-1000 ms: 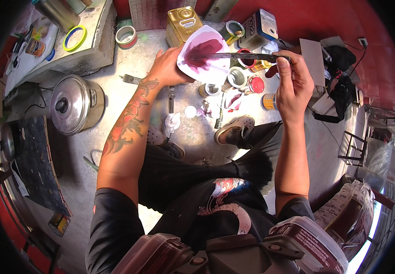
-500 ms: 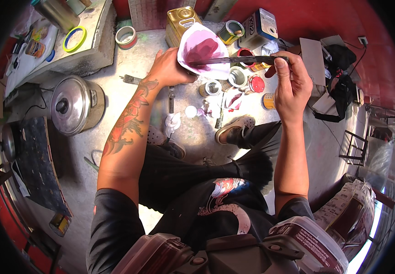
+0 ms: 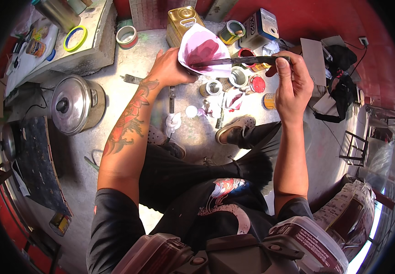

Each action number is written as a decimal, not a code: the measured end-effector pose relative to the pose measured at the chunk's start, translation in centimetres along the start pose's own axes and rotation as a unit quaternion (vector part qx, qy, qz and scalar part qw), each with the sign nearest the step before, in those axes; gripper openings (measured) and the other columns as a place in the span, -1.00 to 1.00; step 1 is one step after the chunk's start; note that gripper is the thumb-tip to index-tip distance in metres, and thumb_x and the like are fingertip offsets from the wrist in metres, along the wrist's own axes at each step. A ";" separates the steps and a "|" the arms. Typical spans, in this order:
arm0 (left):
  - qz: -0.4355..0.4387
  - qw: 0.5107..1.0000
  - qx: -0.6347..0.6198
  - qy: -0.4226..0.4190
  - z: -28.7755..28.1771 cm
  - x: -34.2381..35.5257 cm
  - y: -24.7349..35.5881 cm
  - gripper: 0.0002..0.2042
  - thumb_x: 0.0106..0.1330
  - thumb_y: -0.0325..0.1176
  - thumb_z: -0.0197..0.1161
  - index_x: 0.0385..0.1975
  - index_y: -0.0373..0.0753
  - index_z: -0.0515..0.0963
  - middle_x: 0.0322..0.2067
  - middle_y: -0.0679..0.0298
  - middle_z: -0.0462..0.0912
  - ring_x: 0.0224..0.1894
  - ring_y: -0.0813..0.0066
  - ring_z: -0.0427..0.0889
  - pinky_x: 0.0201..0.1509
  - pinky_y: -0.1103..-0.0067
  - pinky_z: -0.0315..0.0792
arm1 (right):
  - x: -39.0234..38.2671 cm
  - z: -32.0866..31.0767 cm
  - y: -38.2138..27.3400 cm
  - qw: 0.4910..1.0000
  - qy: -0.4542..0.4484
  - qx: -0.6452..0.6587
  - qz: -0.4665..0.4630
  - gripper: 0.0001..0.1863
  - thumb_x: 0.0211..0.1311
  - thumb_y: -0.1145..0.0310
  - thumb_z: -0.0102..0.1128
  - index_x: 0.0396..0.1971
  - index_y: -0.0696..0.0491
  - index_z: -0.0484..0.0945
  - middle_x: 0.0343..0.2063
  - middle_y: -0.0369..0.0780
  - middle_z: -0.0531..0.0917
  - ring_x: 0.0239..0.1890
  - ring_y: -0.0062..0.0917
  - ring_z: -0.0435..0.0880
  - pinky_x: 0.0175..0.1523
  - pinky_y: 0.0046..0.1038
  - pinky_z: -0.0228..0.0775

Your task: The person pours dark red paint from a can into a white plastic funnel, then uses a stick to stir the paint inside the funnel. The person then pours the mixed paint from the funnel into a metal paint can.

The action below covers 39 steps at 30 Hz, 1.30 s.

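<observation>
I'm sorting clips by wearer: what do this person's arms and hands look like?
The left sleeve and right sleeve are short and dark. The left forearm bears a large tattoo with reddish, dark-outlined shapes; the right forearm shows none on the visible side. The left hand and right hand wear no gloves.

So the white cone-shaped cup (image 3: 196, 33) is tipped with its wide mouth showing, and purplish-red paint (image 3: 204, 49) is smeared all up the inside wall. Long dark flat stir stick (image 3: 243, 60) pokes in nearly level over the right rim, tip end down in there, can't tell how deep tbh.
</observation>
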<state>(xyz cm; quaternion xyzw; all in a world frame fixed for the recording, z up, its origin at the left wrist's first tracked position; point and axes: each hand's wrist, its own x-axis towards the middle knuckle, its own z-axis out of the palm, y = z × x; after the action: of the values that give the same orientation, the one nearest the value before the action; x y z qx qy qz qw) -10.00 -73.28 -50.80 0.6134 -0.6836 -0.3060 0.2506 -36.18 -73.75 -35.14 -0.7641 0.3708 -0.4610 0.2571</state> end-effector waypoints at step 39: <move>-0.006 0.999 0.018 -0.033 0.1 0.3 -0.4 -0.18 -0.22 0.06 0.55 0.18 -0.01 0.49 0.10 0.18 0.62 0.24 0.12 0.49 0.32 -0.11 0.16 | 0.1 0.2 0.3 1.000 -0.010 -0.024 -0.016 -0.90 0.39 0.50 0.20 -0.23 0.23 0.61 -0.46 -0.27 0.64 -0.47 -0.70 0.60 -0.33 -0.62 0.43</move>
<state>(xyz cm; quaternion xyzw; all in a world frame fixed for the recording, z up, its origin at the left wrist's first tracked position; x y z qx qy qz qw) -9.84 -73.61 -51.16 0.6117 -0.6931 -0.3153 0.2148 -36.06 -73.97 -35.41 -0.7803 0.3668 -0.4488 0.2350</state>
